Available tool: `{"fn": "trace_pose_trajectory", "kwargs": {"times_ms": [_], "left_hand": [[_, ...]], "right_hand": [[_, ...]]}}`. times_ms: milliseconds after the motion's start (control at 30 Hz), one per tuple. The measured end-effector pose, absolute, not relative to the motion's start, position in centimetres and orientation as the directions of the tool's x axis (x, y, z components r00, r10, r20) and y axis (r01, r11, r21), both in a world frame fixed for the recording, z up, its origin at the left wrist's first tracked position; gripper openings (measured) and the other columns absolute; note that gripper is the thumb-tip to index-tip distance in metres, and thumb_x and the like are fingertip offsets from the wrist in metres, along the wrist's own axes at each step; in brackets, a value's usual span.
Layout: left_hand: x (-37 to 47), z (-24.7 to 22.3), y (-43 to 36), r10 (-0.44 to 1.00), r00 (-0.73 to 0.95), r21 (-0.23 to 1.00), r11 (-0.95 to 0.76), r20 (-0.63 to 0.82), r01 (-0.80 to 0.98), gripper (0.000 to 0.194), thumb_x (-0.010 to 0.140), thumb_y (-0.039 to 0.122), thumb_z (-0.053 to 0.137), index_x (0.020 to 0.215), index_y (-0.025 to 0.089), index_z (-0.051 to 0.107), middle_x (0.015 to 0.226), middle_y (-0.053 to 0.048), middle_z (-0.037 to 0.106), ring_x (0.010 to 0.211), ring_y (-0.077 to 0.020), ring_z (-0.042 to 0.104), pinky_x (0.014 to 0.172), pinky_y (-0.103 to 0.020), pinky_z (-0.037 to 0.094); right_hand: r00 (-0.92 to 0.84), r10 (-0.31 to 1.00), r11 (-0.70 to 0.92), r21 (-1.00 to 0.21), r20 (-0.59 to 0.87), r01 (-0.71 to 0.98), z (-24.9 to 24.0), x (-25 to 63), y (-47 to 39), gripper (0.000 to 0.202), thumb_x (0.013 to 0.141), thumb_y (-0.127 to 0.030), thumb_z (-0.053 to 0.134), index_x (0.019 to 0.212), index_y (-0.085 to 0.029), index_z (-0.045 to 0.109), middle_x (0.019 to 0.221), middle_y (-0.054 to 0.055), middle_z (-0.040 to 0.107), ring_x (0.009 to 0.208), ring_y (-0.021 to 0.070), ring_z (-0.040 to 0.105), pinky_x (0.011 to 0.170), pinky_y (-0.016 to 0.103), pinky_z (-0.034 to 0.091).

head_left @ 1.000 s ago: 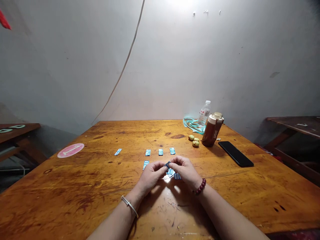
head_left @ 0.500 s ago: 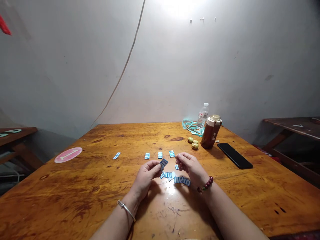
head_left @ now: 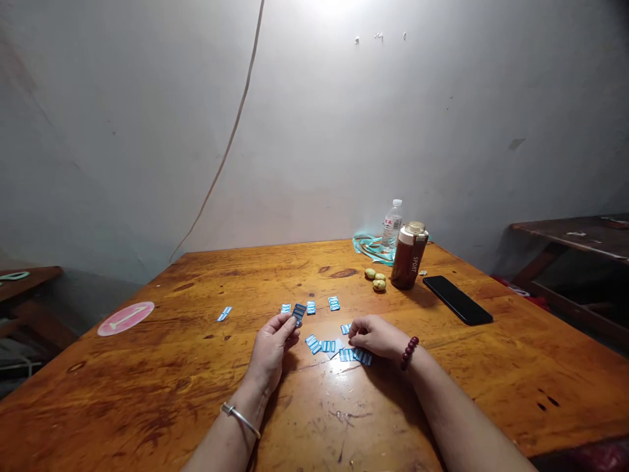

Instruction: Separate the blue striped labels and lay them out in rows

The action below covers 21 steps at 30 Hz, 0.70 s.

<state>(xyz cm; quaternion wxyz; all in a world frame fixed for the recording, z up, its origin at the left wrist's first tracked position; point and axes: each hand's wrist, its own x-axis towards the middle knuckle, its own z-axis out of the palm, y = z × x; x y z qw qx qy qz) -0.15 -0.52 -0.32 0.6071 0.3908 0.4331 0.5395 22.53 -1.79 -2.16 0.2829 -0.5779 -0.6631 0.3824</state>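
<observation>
My left hand (head_left: 272,351) pinches a small blue-striped card (head_left: 298,314) between thumb and fingers, raised a little above the table. Low on the tabletop, my right hand (head_left: 376,335) has its fingers curled together, tips at the right edge of another striped card (head_left: 345,329). Whether those fingertips grip anything is hidden. Several more cards (head_left: 328,346) lie loosely spread between my hands, partly overlapping. Farther off, small striped cards rest in separate spots: one at right (head_left: 334,303), one mid-row (head_left: 310,307), one partly behind the held card (head_left: 285,308) and one at left (head_left: 224,314).
On the wooden table (head_left: 196,393), a pink disc (head_left: 126,318) lies at left. To the right are several small yellowish round items (head_left: 379,285), a brown bottle (head_left: 409,257), a clear water bottle (head_left: 392,226), a teal ribbon (head_left: 368,249) and a black phone (head_left: 457,299).
My left hand has moved left with its card. My right hand has come down to the table beside a striped card. The view has shifted slightly.
</observation>
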Motion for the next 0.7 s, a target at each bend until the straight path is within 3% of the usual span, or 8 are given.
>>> {"fn": "trace_pose_trajectory", "kwargs": {"times_ms": [133, 200, 300, 400, 467, 567, 633, 700], "left_hand": [[-0.2, -0.3, -0.4, 0.994, 0.034, 0.942, 0.108, -0.102, -0.319, 0.030, 0.055, 0.032, 0.068, 0.078, 0.015, 0.059, 0.067, 0.002, 0.059, 0.053, -0.0036, 0.051, 0.054, -0.016, 0.042], [-0.2, -0.3, -0.3, 0.995, 0.020, 0.943, 0.097, -0.096, -0.319, 0.029, 0.055, 0.032, 0.068, 0.077, 0.016, 0.059, 0.065, 0.003, 0.059, 0.052, -0.0034, 0.051, 0.053, -0.015, 0.041], [-0.4, -0.3, -0.2, 0.996, -0.001, 0.945, 0.083, -0.088, -0.317, 0.029, 0.054, 0.033, 0.068, 0.076, 0.016, 0.058, 0.065, 0.004, 0.059, 0.051, -0.0036, 0.050, 0.052, -0.015, 0.040], [-0.5, -0.2, -0.2, 0.996, -0.022, 0.942, 0.075, -0.087, -0.328, 0.029, 0.055, 0.032, 0.068, 0.077, 0.016, 0.058, 0.064, 0.004, 0.059, 0.051, -0.0035, 0.050, 0.052, -0.015, 0.040], [-0.4, -0.2, -0.3, 0.995, -0.032, 0.939, 0.079, -0.095, -0.334, 0.028, 0.056, 0.032, 0.067, 0.076, 0.016, 0.057, 0.063, 0.004, 0.058, 0.050, -0.0033, 0.050, 0.051, -0.015, 0.039], [-0.1, -0.3, -0.6, 0.993, -0.005, 0.937, 0.109, -0.117, -0.331, 0.026, 0.056, 0.032, 0.067, 0.074, 0.016, 0.057, 0.061, 0.003, 0.058, 0.048, -0.0038, 0.049, 0.048, -0.015, 0.037], [0.3, -0.4, -0.9, 0.992, 0.054, 0.936, 0.123, -0.111, -0.331, 0.026, 0.057, 0.033, 0.066, 0.072, 0.014, 0.057, 0.060, 0.002, 0.057, 0.047, -0.0041, 0.048, 0.046, -0.015, 0.035], [0.7, -0.5, -1.1, 0.990, 0.104, 0.936, 0.128, -0.099, -0.327, 0.025, 0.058, 0.033, 0.066, 0.070, 0.013, 0.057, 0.059, 0.001, 0.055, 0.046, -0.0041, 0.047, 0.043, -0.014, 0.033]], "right_hand": [[-0.163, 0.962, 0.273, -0.710, 0.221, 0.649, -1.6, 20.4, -2.1, 0.015, 0.074, -0.021, 0.045, 0.076, -0.016, 0.060, 0.075, 0.003, 0.060, 0.068, 0.0128, 0.054, 0.061, 0.023, 0.039], [-0.290, 0.893, 0.447, -0.599, 0.344, 0.665, -0.9, 18.7, -2.6, 0.020, 0.077, -0.021, 0.043, 0.089, -0.018, 0.058, 0.091, 0.006, 0.058, 0.085, 0.0150, 0.051, 0.075, 0.026, 0.037], [-0.529, 0.782, 0.623, -0.418, 0.329, 0.661, -0.3, 16.3, -3.5, 0.029, 0.078, -0.026, 0.044, 0.106, -0.021, 0.049, 0.116, 0.008, 0.046, 0.110, 0.0200, 0.036, 0.088, 0.032, 0.028], [-0.623, 0.746, 0.664, -0.327, 0.235, 0.672, -0.2, 15.6, -4.2, 0.037, 0.077, -0.034, 0.045, 0.110, -0.018, 0.044, 0.119, 0.010, 0.043, 0.113, 0.0232, 0.032, 0.090, 0.037, 0.024], [-0.634, 0.746, 0.661, -0.339, 0.202, 0.670, -0.3, 16.1, -4.6, 0.031, 0.078, -0.034, 0.044, 0.104, -0.018, 0.048, 0.112, 0.009, 0.048, 0.106, 0.0221, 0.039, 0.088, 0.037, 0.026], [-0.606, 0.774, 0.617, -0.441, 0.186, 0.652, -0.3, 17.3, -4.6, 0.020, 0.080, -0.031, 0.041, 0.077, -0.020, 0.058, 0.086, 0.003, 0.058, 0.085, 0.0165, 0.050, 0.085, 0.034, 0.027], [-0.451, 0.852, 0.517, -0.555, 0.265, 0.652, -0.3, 17.5, -4.2, 0.025, 0.081, -0.031, 0.039, 0.074, -0.020, 0.059, 0.080, 0.003, 0.059, 0.081, 0.0162, 0.051, 0.082, 0.033, 0.031], [-0.239, 0.909, 0.416, -0.706, 0.342, 0.572, -0.1, 17.2, -3.5, 0.024, 0.080, -0.034, 0.041, 0.085, -0.020, 0.059, 0.085, 0.005, 0.059, 0.081, 0.0168, 0.051, 0.076, 0.030, 0.036]]}}
